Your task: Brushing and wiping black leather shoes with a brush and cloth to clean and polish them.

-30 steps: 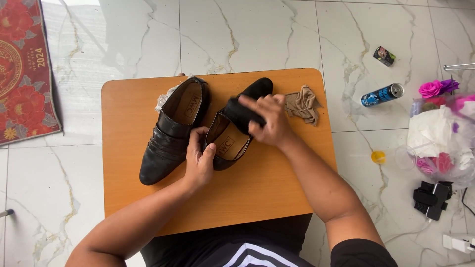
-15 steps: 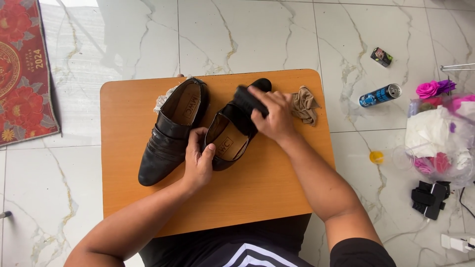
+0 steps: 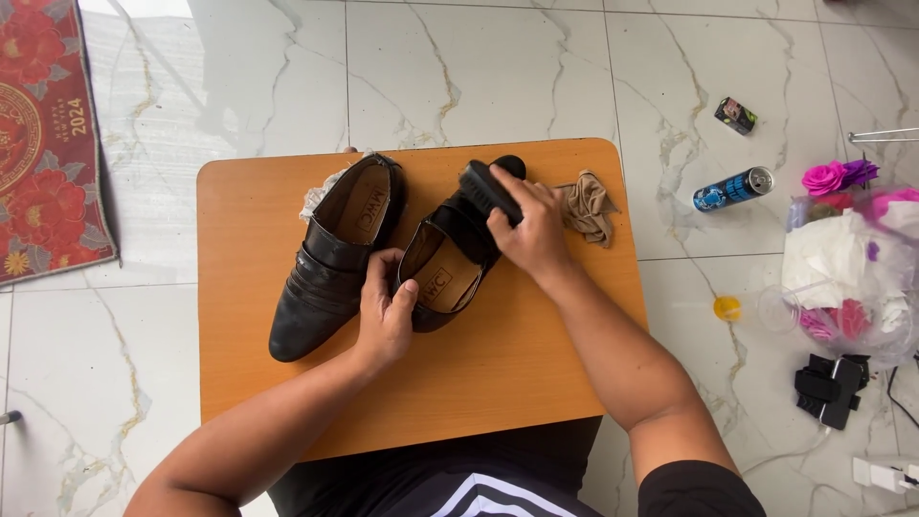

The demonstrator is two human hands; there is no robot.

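Two black leather shoes lie on a small orange wooden table (image 3: 498,383). My left hand (image 3: 385,311) grips the heel rim of the right-hand shoe (image 3: 445,273) and holds it steady. My right hand (image 3: 531,230) holds a black shoe brush (image 3: 488,190) pressed on that shoe's toe part. The other shoe (image 3: 330,258) lies to the left, untouched, with its toe toward me.
A beige crumpled cloth (image 3: 586,206) lies by my right hand; a pale rag (image 3: 316,196) peeks from behind the left shoe. On the marble floor: a blue can (image 3: 732,189), a small dark box (image 3: 735,115), a bag with flowers (image 3: 847,268), a red mat (image 3: 43,134).
My right hand has slid the brush a little along the shoe's toe. The left hand keeps its grip on the heel, and the view has shifted slightly.
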